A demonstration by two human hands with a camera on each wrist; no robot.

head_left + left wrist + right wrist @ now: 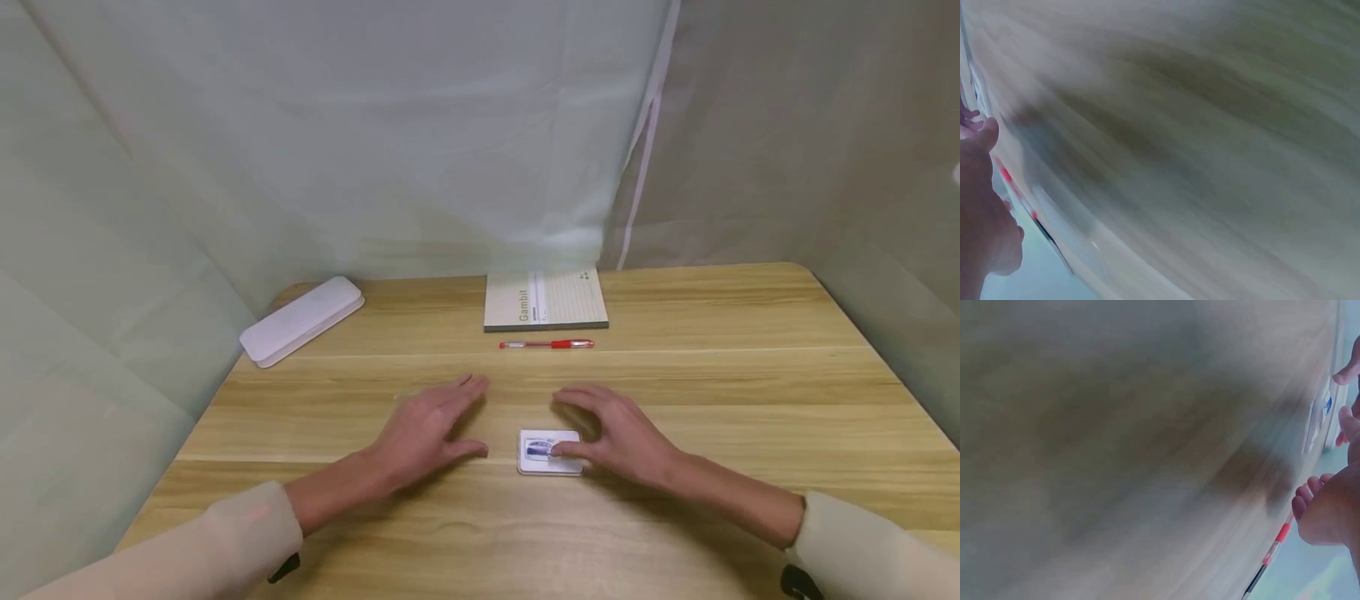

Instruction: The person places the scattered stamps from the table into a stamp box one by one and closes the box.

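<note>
A small flat white case with a blue-and-dark picture on its top lies on the wooden table. My right hand hovers at its right side with fingers loosely bent. In the head view its thumb overlaps the case; whether it touches cannot be told. To the left of the case, my left hand is held low over the table, thumb and fingers spread apart and holding nothing. The right wrist view shows the right hand at its edge, and the left wrist view the left hand.
A red pen lies crosswise beyond the hands. Behind it is a notebook marked "Gambit". At the back left sits a long white case. Pale fabric hangs along the wooden table's back edge and sides.
</note>
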